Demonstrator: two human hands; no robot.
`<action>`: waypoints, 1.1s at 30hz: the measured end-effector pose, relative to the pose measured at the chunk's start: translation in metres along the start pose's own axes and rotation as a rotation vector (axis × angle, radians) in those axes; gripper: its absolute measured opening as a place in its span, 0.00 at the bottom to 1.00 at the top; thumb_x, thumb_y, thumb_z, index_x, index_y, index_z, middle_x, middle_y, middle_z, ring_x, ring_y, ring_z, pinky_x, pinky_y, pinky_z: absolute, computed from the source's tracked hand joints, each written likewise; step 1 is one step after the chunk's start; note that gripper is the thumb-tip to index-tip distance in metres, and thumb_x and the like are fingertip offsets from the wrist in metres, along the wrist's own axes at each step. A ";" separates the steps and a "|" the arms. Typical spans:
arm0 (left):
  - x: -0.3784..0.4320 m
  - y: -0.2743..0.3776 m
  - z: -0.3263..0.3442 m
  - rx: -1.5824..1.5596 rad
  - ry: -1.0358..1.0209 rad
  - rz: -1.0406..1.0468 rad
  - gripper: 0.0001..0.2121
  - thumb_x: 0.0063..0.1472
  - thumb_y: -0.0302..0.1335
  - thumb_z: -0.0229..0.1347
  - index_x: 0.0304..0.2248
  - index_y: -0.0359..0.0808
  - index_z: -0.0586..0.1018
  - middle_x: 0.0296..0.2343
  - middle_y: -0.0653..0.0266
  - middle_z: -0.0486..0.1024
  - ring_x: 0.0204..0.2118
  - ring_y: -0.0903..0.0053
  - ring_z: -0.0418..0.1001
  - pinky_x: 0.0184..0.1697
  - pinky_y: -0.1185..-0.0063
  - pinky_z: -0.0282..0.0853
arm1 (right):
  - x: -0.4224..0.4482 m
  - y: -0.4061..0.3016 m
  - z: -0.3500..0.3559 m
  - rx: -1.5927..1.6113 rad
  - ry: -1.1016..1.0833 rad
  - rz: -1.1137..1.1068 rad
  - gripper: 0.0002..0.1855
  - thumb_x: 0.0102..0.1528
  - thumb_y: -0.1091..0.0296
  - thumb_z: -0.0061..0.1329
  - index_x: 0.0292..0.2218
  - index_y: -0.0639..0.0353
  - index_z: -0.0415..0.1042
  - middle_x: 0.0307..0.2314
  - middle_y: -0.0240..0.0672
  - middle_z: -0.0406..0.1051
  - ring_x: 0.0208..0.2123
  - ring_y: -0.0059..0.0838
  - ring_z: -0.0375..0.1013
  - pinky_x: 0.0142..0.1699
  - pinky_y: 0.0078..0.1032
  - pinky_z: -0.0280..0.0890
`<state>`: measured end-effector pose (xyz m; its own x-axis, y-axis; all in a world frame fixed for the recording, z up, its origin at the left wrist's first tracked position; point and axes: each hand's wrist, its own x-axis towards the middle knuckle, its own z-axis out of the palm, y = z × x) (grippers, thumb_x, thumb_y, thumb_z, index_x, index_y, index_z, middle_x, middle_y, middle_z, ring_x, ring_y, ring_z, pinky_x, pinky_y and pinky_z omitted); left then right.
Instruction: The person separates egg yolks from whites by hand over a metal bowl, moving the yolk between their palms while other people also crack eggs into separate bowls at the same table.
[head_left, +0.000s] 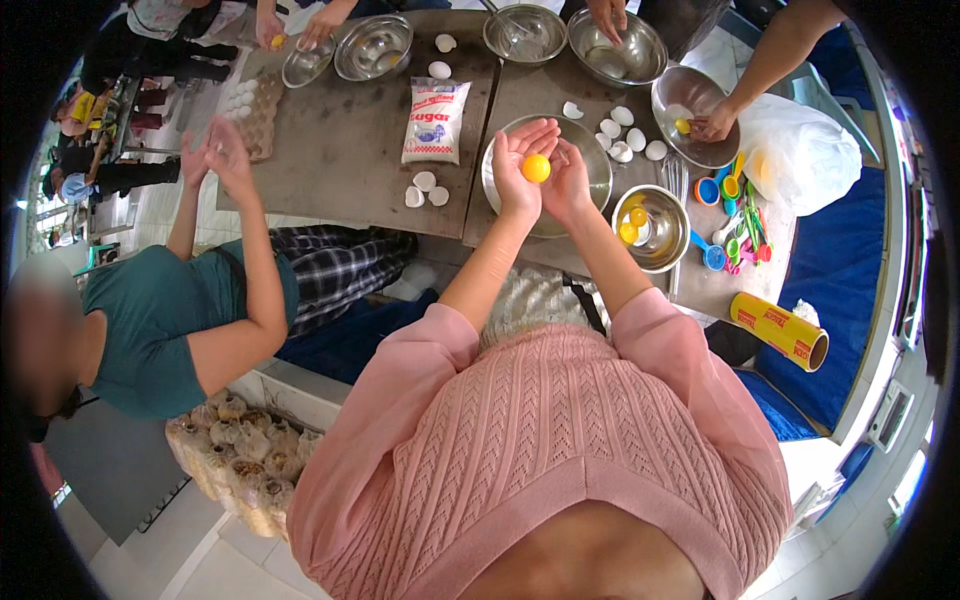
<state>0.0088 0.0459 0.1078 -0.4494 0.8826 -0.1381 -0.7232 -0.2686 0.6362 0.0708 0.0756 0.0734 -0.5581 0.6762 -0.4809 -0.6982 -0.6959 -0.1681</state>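
An egg yolk (535, 169) rests in my left hand (519, 178), whose palm is turned up and cupped. My right hand (568, 180) touches its side, palm also upward, fingers slightly curled. Both are above a wide steel bowl (495, 196), whose inside they partly hide. To the right, a smaller steel bowl (681, 251) holds several yolks (634, 220). Empty eggshells (573, 111) and several white eggs or shells (636, 139) lie beyond the wide bowl. A metal whisk (675, 180) lies beside the smaller bowl.
A sugar bag (435, 121) and more shells (424, 181) lie left. Co-workers' hands are over steel bowls (697, 116) across the table; another person stands at left near an egg tray (259, 112). Measuring cups (714, 258), a plastic bag (806, 154) and a yellow wrap roll (778, 330) are right.
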 end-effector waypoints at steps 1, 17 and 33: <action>-0.001 0.000 0.001 -0.001 -0.004 0.000 0.26 0.58 0.44 0.30 0.36 0.26 0.68 0.37 0.48 0.67 0.41 0.64 0.66 0.48 0.73 0.58 | 0.002 -0.001 -0.004 -0.002 0.004 -0.002 0.14 0.52 0.60 0.32 0.36 0.59 0.62 0.35 0.36 0.65 0.42 0.33 0.62 0.51 0.30 0.52; -0.003 0.036 0.018 0.423 -0.153 0.351 0.20 0.59 0.37 0.34 0.43 0.29 0.61 0.36 0.52 0.67 0.39 0.72 0.66 0.45 0.76 0.58 | -0.006 -0.022 -0.008 0.049 -0.061 0.032 0.16 0.52 0.61 0.31 0.30 0.68 0.63 0.30 0.44 0.65 0.37 0.38 0.63 0.48 0.35 0.57; 0.008 -0.023 -0.034 0.517 -0.051 -0.228 0.28 0.58 0.49 0.29 0.51 0.39 0.56 0.53 0.68 0.48 0.56 0.77 0.39 0.56 0.72 0.26 | -0.008 -0.039 -0.004 -0.013 -0.036 -0.080 0.17 0.52 0.63 0.30 0.33 0.69 0.64 0.36 0.47 0.64 0.40 0.39 0.64 0.49 0.32 0.56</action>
<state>0.0039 0.0455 0.0665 -0.2767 0.9169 -0.2875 -0.4429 0.1438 0.8850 0.1043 0.0957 0.0801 -0.5168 0.7376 -0.4346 -0.7351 -0.6425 -0.2163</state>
